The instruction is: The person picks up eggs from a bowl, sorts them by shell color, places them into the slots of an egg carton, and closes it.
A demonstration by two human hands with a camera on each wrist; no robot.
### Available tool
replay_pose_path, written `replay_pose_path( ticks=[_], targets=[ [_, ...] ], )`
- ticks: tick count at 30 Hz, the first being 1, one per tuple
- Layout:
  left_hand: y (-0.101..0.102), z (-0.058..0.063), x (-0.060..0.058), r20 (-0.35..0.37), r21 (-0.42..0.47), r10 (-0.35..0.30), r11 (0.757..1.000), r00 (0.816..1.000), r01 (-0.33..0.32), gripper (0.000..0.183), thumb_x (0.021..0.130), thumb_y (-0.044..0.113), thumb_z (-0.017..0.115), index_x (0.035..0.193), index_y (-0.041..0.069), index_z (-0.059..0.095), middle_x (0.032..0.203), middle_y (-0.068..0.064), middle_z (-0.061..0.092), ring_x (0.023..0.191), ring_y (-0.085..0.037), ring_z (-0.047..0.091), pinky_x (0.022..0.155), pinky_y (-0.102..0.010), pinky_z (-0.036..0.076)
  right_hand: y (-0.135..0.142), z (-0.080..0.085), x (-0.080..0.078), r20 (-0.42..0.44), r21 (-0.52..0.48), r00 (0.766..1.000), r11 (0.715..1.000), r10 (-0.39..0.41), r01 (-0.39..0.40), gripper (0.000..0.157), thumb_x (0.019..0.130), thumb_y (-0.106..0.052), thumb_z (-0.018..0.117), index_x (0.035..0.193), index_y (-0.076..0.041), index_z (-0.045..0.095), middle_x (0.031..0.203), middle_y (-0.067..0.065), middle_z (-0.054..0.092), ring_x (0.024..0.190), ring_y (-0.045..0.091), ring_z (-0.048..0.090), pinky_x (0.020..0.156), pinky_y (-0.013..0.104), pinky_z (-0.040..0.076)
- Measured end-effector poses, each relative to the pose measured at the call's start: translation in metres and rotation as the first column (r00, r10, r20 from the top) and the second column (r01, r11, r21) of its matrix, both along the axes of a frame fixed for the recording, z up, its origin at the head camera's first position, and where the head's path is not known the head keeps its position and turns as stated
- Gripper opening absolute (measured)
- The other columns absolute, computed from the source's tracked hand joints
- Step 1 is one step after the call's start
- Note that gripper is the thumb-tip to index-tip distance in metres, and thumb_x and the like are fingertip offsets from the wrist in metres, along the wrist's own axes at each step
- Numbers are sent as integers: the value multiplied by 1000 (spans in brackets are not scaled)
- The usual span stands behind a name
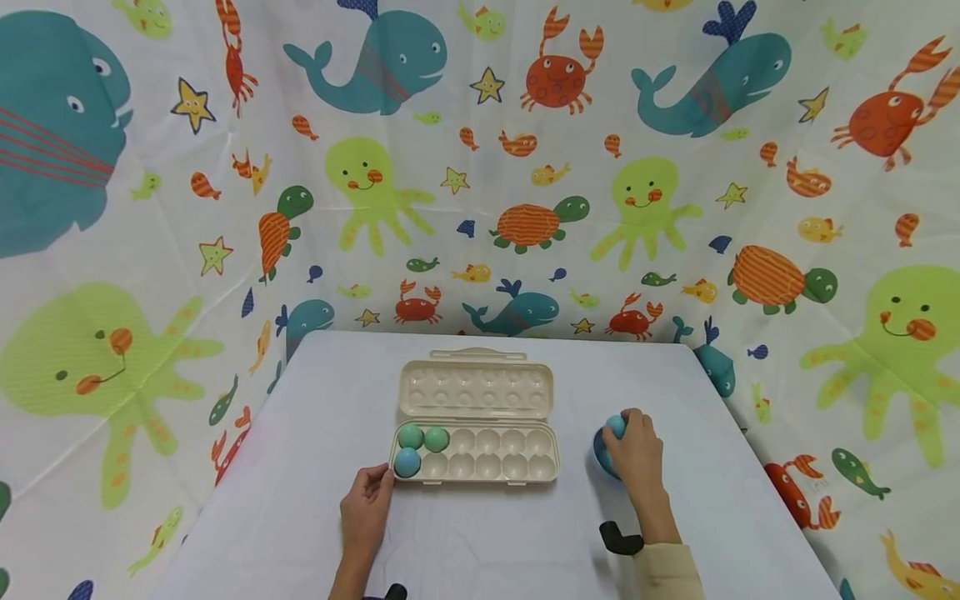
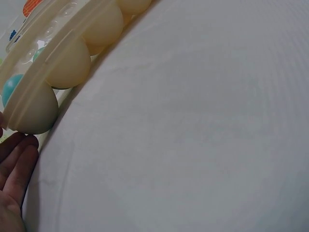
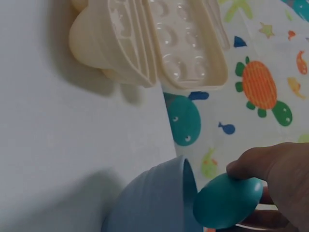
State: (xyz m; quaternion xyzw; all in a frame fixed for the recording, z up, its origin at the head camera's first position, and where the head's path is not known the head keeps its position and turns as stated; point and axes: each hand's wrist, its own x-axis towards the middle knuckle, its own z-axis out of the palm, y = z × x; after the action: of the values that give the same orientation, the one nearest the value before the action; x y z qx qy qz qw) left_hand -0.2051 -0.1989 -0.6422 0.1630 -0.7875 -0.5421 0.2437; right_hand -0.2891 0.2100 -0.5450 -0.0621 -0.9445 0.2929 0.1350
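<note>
A beige egg carton (image 1: 495, 472) lies with its lid (image 1: 477, 392) folded back. At its left end sit two green eggs (image 1: 410, 437) in the back row and a blue egg (image 1: 407, 462) in the front row. My left hand (image 1: 367, 508) holds the front left corner, its fingers (image 2: 21, 164) low against the outside of the end cup. My right hand (image 1: 637, 454) pinches a teal-blue toy egg (image 3: 228, 202) between thumb and fingers at the mouth of a blue bowl (image 3: 149, 203). Another blue egg (image 1: 609, 463) shows inside the bowl, partly hidden by the hand.
The white-covered table (image 1: 300, 433) carries the carton in the middle and the bowl to its right. Behind and beside it hangs a curtain (image 1: 465, 250) printed with sea animals. A black strap end (image 1: 621, 539) sticks out near my right wrist.
</note>
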Motion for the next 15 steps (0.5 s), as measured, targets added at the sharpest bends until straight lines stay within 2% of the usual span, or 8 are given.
replay_pose_path(
  ticks=[7,15],
  targets=[
    [-1,2,-1,-20,-5,-10,1000,1000,10,19,96,18,67,110,4,68,108,-13,75,94,-7,71,76,-3,52,-15,22,2,-73,-53,997,998,18,-22,46,93,-20,61,127,9,53,120,31,58,106,47,61,89,61,53],
    [-1,-1,2,-31,-1,-4,1000,1000,4,18,96,18,68,108,5,69,106,-12,75,89,2,67,76,-2,51,-48,36,4,-99,-100,992,991,77,-87,48,92,-18,62,129,9,51,127,31,55,118,44,56,99,57,51]
  ],
)
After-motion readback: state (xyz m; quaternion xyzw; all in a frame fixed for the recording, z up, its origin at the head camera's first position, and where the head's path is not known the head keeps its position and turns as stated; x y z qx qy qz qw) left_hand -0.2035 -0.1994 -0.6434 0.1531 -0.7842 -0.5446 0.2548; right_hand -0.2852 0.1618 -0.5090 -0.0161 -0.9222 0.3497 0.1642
